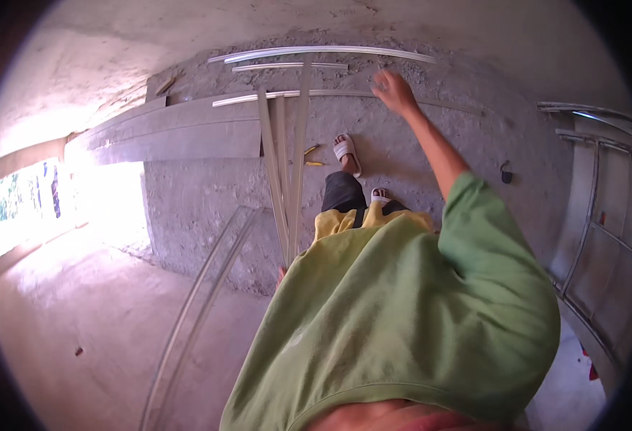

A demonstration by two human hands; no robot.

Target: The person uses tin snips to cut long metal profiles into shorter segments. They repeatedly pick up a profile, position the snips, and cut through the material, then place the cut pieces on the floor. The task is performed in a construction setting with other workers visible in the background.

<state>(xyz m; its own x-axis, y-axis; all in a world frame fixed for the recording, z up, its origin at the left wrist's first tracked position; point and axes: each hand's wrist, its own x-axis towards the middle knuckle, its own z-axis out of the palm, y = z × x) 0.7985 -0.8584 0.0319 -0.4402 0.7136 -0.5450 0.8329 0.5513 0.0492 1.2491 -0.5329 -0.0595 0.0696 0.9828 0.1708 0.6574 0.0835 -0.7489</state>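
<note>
Stretching your right arm toward the far side, you had the right hand [395, 93] out above the rough grey floor [416, 147] in the head view. Its fingers were loosely curled, and blur made it impossible to tell whether they had hold of anything. A thin metal strip [247, 99] ran behind that hand; whether you touched it could not be told. Your left hand [282, 274] showed only as a sliver beside your green T-shirt [395, 309], at the near end of three long metal channels [301, 144], so how far it was closed, and on what, could not be told. Those channels spread apart toward the far side, just left of your legs. A yellow-handled tool [315, 164] lay between them and your pale slide sandal [344, 149]. Farther left was a long grey panel [201, 136]; bright metal profiles [330, 51] lay at the far side, and a metal frame [588, 215] stood at right.
</note>
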